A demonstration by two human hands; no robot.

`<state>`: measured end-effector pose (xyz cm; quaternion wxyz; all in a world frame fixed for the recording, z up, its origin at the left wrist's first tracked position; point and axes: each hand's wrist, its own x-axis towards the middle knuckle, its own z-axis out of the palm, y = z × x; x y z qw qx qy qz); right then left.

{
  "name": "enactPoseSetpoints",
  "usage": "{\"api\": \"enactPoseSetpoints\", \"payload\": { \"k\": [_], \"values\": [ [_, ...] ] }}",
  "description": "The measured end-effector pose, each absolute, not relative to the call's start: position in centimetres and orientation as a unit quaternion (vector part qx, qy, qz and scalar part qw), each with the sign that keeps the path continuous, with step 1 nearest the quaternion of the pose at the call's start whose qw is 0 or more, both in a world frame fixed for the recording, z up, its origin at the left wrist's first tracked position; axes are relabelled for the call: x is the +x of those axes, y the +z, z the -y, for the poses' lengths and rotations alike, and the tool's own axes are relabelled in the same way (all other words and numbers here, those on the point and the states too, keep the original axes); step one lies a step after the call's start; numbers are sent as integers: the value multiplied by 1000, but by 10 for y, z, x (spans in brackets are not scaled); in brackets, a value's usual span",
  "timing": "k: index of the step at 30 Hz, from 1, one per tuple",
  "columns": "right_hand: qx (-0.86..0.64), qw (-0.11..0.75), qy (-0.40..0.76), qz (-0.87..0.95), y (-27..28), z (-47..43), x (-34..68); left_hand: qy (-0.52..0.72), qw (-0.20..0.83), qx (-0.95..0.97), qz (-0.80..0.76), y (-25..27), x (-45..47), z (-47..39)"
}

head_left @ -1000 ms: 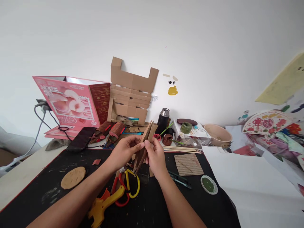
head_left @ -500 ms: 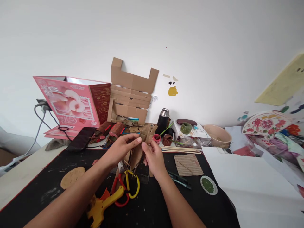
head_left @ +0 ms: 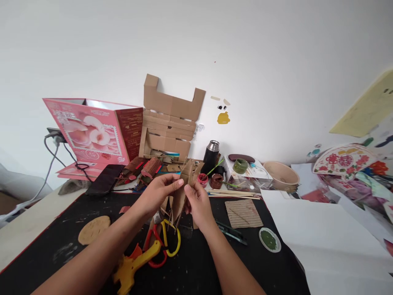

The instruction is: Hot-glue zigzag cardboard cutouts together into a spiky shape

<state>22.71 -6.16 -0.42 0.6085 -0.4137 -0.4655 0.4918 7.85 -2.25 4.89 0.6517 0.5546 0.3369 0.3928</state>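
Between my two hands, above the black mat point(head_left: 190, 272), is a narrow folded piece of brown cardboard point(head_left: 178, 201). My left hand point(head_left: 166, 189) pinches its left side, thumb on top, and thin twig-like strips hang down beside it. On the right side my right hand point(head_left: 198, 203) grips the same piece with thumb and curled fingers. Scissors point(head_left: 172, 246) with red and yellow handles lie just below, blades hidden under the cardboard. A yellow plastic tool point(head_left: 135, 264) rests nearer to me, partly behind my left forearm. A dark utility knife point(head_left: 231, 233) lies right of my right wrist.
A corrugated cardboard square point(head_left: 244, 213) and a lid of green paint point(head_left: 270, 240) lie at right. Behind stand a black thermos point(head_left: 211, 157), paint jars point(head_left: 216, 181) and a tan bowl point(head_left: 281, 174). At left are a phone point(head_left: 105, 179) and a pink box point(head_left: 92, 131).
The cardboard has turned slightly between my fingers, and more of its flat face shows. My right thumb has shifted a little to the right; the things on the table stay put.
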Motion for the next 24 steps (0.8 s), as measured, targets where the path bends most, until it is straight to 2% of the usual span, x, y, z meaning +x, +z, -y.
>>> {"api": "enactPoseSetpoints", "payload": {
  "k": [9,16,20,24],
  "values": [
    [-451,620,456,452,0,60,232,320,616,659,-291,51,67,16],
    [-454,617,459,450,-1,59,233,196,579,734,-296,60,59,15],
    [-444,628,467,436,-3,58,234,216,518,760,-328,58,63,19],
    [-430,618,488,441,-4,57,235,276,533,722,-345,57,65,17]
  ]
}}
